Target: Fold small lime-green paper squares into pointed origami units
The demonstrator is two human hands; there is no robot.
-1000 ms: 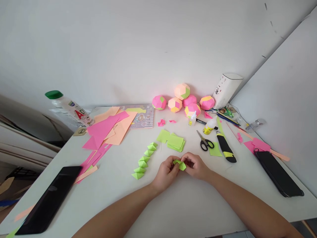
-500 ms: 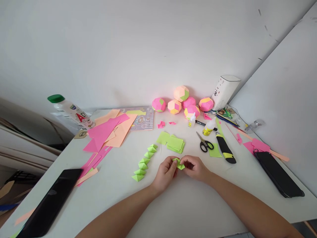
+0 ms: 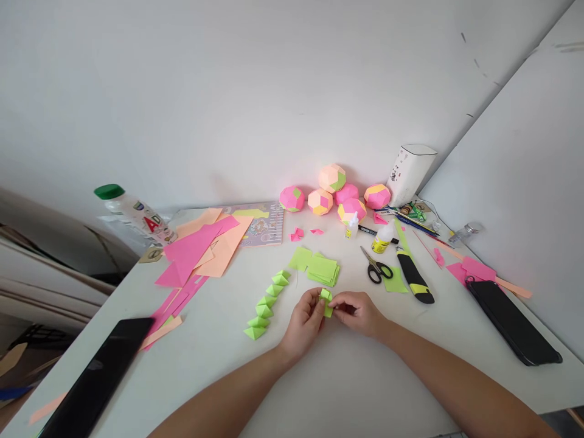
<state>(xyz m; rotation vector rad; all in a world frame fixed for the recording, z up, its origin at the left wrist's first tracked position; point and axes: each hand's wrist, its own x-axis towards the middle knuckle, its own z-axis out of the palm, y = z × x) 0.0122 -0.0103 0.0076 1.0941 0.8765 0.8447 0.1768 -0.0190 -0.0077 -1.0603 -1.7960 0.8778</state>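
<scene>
Near the middle of the table, my left hand [image 3: 306, 317] pinches a small folded piece of green paper [image 3: 327, 302] between thumb and fingers. My right hand [image 3: 358, 313] is closed at the paper's right edge, fingertips against it. To the left of my hands runs a slanting row of several folded green paper pieces [image 3: 265, 305]. Just beyond my hands lies a loose stack of green paper rectangles [image 3: 323, 269]. Black-handled scissors [image 3: 376, 267] rest to the right of the stack.
Several faceted paper balls [image 3: 320, 202] stand by the wall. Glue bottles [image 3: 382, 239], a utility knife [image 3: 414, 277] and a phone [image 3: 513, 321] are on the right. Pink and orange sheets [image 3: 194, 246], a white bottle [image 3: 134, 213] and a black tablet-like slab [image 3: 98, 377] lie left.
The green paper between my hands has turned from a wide angled shape to a narrow upright strip. My right fingers have shifted slightly along its edge. The camera view has tilted a little.
</scene>
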